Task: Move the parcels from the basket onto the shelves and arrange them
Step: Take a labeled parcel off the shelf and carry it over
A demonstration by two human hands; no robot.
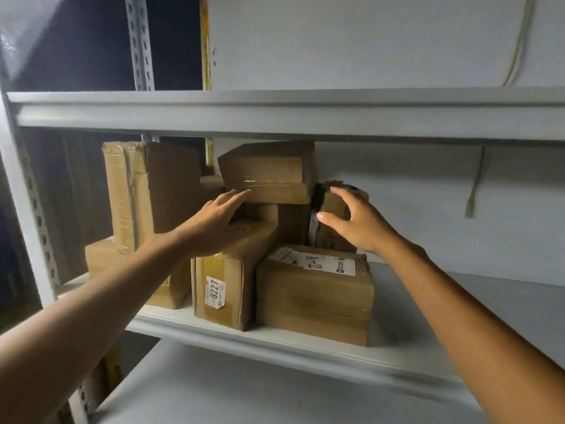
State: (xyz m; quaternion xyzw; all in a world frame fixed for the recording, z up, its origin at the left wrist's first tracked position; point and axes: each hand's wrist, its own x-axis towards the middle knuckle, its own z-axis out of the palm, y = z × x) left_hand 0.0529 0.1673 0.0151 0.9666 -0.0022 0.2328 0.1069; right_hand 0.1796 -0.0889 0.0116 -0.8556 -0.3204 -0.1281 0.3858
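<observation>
Pressing top box [269,169], left hand [214,221] flat; right hand [360,223] pinches small parcel [334,206].

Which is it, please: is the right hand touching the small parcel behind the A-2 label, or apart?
Touching. The head view shows the right hand curled over the small parcel, thumb on its front.

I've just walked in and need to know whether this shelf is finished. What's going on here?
A person is arranging cardboard parcels on the middle shelf. The left hand reaches in, its straight fingers touching the lower edge of the tilted top box. The right hand grips a small parcel standing on the box marked A-2, right of the stack. Several boxes are already shelved. The basket is out of view.
</observation>
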